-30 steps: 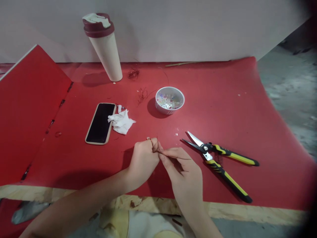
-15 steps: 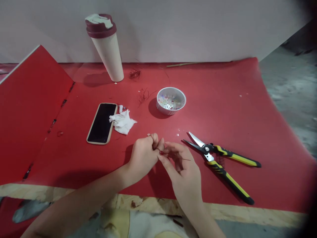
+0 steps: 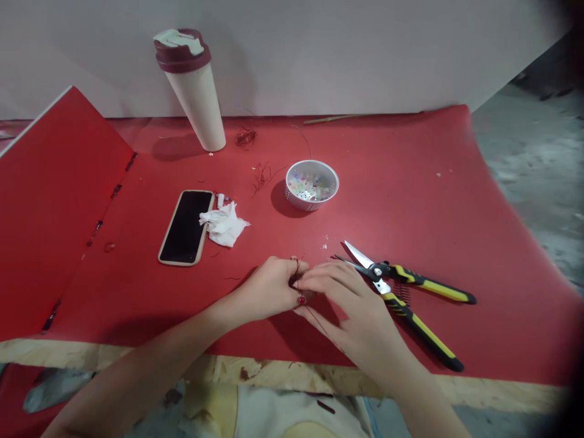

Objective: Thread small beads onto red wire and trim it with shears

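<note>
My left hand (image 3: 269, 291) is closed in a pinch on a thin dark cord (image 3: 318, 321). A round red bead (image 3: 301, 300) on it shows by the thumb tip. At the top of that hand, by the index finger, sits a small pale bead (image 3: 294, 258). My right hand (image 3: 353, 307) meets the left, its fingers bent and closed on the same cord close to the red bead. The cord's free end trails over the right thumb. Overlapping fingers hide part of the cord.
Open yellow-and-black shears (image 3: 378, 272) lie right of my hands. Beyond stands a perforated bowl (image 3: 291, 194) of small beads. To the left are a phone (image 3: 185, 228), crumpled tissue (image 3: 225, 225), a lidded tumbler (image 3: 201, 106), tangled red thread (image 3: 246, 139) and a raised red panel (image 3: 59, 201).
My right hand has turned and shifted over the left fingertips. The left hand has rotated and moved slightly right, and the red bead sits a little lower. The cord end now points down and right.
</note>
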`<state>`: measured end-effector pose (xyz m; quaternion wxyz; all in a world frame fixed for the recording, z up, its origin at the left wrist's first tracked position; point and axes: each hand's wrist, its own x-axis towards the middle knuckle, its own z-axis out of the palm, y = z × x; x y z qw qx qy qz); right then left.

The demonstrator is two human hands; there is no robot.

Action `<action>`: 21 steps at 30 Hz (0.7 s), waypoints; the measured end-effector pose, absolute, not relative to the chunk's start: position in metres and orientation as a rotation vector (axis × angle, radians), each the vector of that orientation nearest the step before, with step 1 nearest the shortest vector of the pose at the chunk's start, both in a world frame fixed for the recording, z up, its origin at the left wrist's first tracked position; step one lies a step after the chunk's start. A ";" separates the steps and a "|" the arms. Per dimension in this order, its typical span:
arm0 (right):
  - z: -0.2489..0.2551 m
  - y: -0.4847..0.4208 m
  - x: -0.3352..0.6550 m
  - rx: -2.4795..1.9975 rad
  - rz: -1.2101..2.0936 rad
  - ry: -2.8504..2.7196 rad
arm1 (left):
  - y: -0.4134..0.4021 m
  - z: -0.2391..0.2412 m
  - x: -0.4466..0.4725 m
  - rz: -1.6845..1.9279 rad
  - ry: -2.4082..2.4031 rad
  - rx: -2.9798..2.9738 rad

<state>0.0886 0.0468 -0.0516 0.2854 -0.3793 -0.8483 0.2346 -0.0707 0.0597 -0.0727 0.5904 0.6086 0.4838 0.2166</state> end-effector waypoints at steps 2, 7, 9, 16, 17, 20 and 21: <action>-0.053 0.047 0.088 -0.992 0.598 -2.292 | 0.060 -0.072 -0.071 0.484 1.142 1.446; -0.056 0.047 0.088 -0.960 0.637 -2.277 | 0.061 -0.069 -0.071 0.478 1.117 1.420; -0.056 0.048 0.089 -0.958 0.672 -2.265 | 0.062 -0.068 -0.071 0.470 1.092 1.403; -0.057 0.051 0.098 -1.006 0.760 -2.167 | 0.067 -0.070 -0.074 0.508 1.003 1.257; -0.059 0.051 0.099 -1.020 0.814 -2.127 | 0.067 -0.069 -0.074 0.509 0.970 1.219; -0.066 0.051 0.102 -1.058 1.080 -1.911 | 0.068 -0.066 -0.075 0.515 0.824 1.070; -0.069 0.051 0.102 -1.059 1.184 -1.801 | 0.069 -0.066 -0.076 0.523 0.786 1.020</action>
